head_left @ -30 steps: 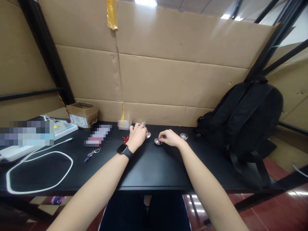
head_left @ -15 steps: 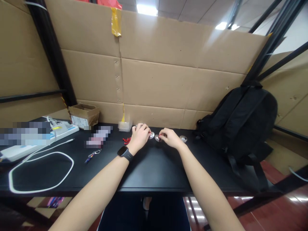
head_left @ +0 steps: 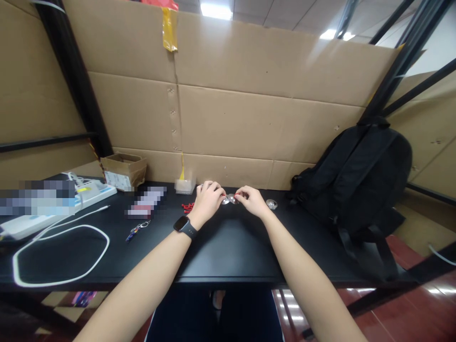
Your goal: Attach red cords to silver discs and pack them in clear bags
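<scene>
My left hand [head_left: 208, 200], a dark watch on its wrist, is closed with its fingertips on a small shiny round disc [head_left: 225, 201]. My right hand [head_left: 252, 199] pinches a second shiny disc [head_left: 232, 198] at a red spot between thumb and fingers. The two discs meet or overlap between the hands; I cannot tell whether they touch. To the right of my right hand lies another round, shiny piece [head_left: 271, 204]. Some red cord [head_left: 187, 207] shows on the left, partly behind my left hand.
On the black table [head_left: 228, 251] stand a clear plastic box [head_left: 185, 186] and a small open cardboard box [head_left: 124, 171]. Keys [head_left: 137, 230], a white cable [head_left: 60, 282] and a power strip [head_left: 103, 191] lie left. A black backpack [head_left: 366, 175] sits right, before a cardboard wall [head_left: 235, 128].
My right hand has moved slightly left and up with its disc, closing the gap to the other disc. My left hand has hardly moved.
</scene>
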